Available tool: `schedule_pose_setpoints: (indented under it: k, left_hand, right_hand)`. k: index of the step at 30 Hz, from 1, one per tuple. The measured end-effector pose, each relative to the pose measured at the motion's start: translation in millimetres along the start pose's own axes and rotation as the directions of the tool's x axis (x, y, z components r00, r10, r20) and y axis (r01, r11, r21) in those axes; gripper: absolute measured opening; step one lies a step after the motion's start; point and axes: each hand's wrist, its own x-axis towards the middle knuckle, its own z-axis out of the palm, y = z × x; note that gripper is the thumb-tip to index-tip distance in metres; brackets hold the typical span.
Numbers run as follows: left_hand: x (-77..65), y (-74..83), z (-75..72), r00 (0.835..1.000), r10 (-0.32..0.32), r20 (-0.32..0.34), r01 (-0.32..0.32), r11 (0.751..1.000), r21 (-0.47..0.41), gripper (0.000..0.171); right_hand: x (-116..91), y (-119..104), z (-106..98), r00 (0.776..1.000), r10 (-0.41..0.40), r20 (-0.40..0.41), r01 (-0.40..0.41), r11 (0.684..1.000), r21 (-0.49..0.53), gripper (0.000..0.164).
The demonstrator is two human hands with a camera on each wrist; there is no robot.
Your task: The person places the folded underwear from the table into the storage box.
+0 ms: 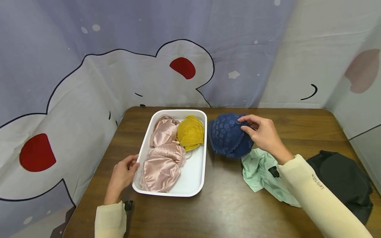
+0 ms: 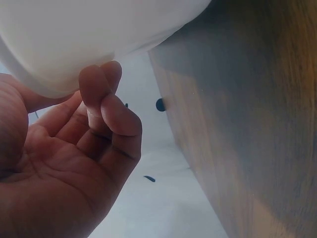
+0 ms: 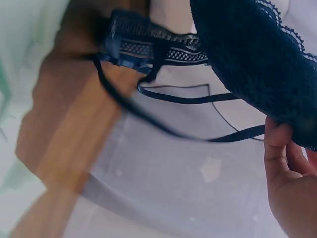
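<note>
A folded navy lace bra (image 1: 227, 135) hangs from my right hand (image 1: 263, 134), its edge pinched between thumb and fingers, just right of a white tray (image 1: 198, 185). In the right wrist view the bra (image 3: 257, 59) shows its lace band and loose straps (image 3: 173, 131). My left hand (image 1: 123, 172) pinches the tray's left rim; the left wrist view has thumb and fingertips (image 2: 94, 89) at the tray's edge. Inside the tray lie pink satin bras (image 1: 162, 170) along the left side and a mustard lace bra (image 1: 190, 132) at the upper right.
A mint-green garment (image 1: 262, 168) lies crumpled on the wooden table (image 1: 235, 205) beneath my right forearm. Farther right is a black garment (image 1: 342, 181). Printed cloth (image 1: 238, 49) hangs behind the table and along its sides.
</note>
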Motion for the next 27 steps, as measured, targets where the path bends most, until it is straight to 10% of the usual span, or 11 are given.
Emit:
schedule_pose_setpoints:
  k: [11, 27]
  left_hand:
    - [-1.5, -1.3, -0.9, 1.000, -0.017, 0.012, 0.017, 1.000, 0.010, 0.027]
    - [0.0, -0.9, 0.2, 1.000, 0.003, -0.001, -0.003, 1.000, 0.006, 0.026]
  right_hand:
    - [1.3, -37.9, -18.2, 0.975, -0.119, -0.188, 0.146, 0.980, 0.134, 0.028]
    - [-0.1, -98.6, -0.9, 0.948, -0.287, -0.136, 0.314, 0.909, 0.274, 0.028]
